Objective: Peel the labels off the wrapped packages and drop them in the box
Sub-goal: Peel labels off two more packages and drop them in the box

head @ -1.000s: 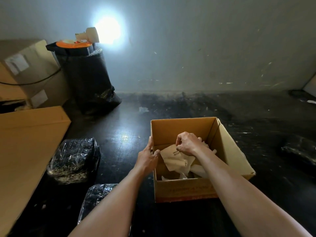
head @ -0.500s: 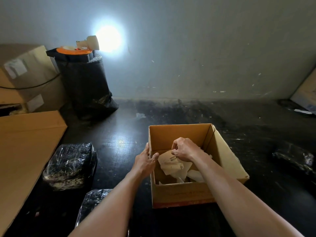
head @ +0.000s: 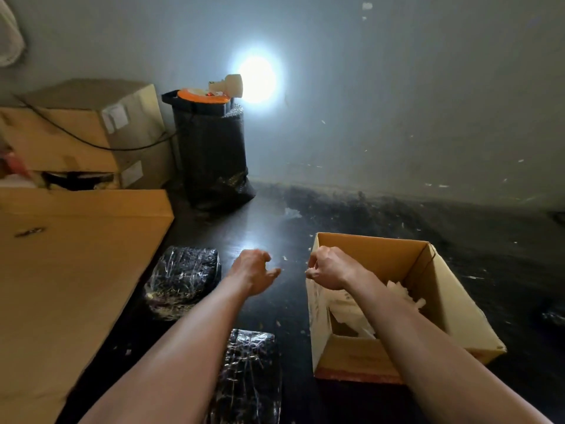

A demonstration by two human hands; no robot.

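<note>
An open cardboard box [head: 452,304] stands on the dark floor at the right, with crumpled peeled labels [head: 351,310] lying inside. My right hand [head: 331,267] hovers over the box's left wall, fingers curled, and I see nothing in it. My left hand [head: 253,270] hangs over the bare floor just left of the box, fingers loosely curled and empty. One black film-wrapped package [head: 183,280] lies to the left of my left hand. A second wrapped package [head: 250,377] lies below and between my forearms.
A large flat cardboard sheet [head: 67,270] covers the left. Stacked cartons [head: 91,130] and a tall black wrapped roll [head: 214,154] with an orange-topped lamp stand at the back wall. Another dark package [head: 553,313] shows dimly at the right edge.
My right hand has let the label go into the box and risen to its left wall. My left hand has left the box's edge and moved left. The view has turned left.
</note>
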